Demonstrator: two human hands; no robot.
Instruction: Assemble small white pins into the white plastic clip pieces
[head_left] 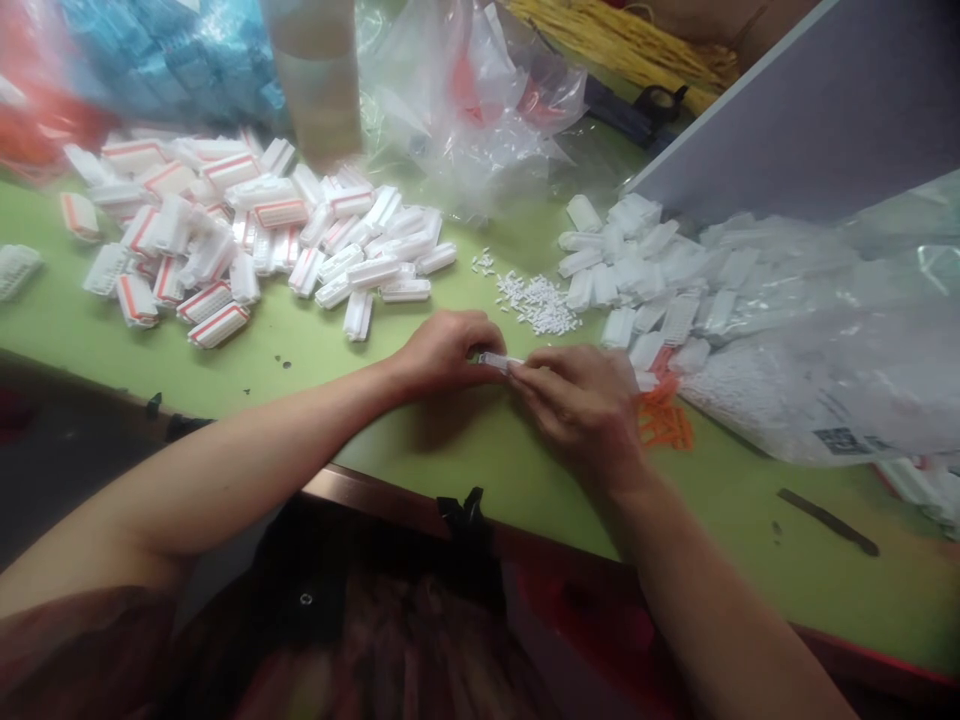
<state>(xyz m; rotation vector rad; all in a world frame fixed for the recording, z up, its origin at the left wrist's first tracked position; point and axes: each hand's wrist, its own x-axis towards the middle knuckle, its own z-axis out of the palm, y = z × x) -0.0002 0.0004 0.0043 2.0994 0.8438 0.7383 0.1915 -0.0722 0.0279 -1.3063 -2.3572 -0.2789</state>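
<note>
My left hand (442,350) and my right hand (585,405) meet over the green table (315,350), both closed on one small white plastic piece (499,359) held between their fingertips. Just beyond the hands lies a scatter of tiny white pellets (536,302). A few orange strips (664,415) lie beside my right hand. To the left is a heap of white pieces with orange stripes (225,230). To the right is a heap of plain white pieces (637,265).
A clear plastic bag of white parts (825,350) lies at the right, under a grey board (810,110). Crumpled clear bags (480,90) and a translucent bottle (319,70) stand at the back. A dark flat tool (829,520) lies near the table's front edge.
</note>
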